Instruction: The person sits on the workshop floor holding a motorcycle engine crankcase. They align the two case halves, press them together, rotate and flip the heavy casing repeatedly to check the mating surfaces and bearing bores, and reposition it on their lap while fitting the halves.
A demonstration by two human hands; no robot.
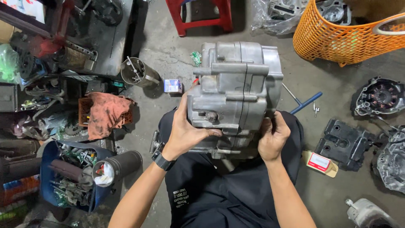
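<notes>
A large grey metal engine case (pixel 238 84) is held up over my lap, above the concrete floor. My left hand (pixel 187 131) grips its left side, thumb across the lower front near a bolt. My right hand (pixel 273 137) holds the lower right edge, fingers curled behind it. A black watch sits on my left wrist. My black shorts show below the case.
An orange basket (pixel 337 40) with engine parts stands at the upper right. Black engine covers (pixel 344 143) and a blue-handled T-wrench (pixel 306 102) lie to the right. A red stool (pixel 200 17) stands ahead. A rusty rag (pixel 107 114), a metal can (pixel 135 71) and a blue tool bin (pixel 52 177) crowd the left.
</notes>
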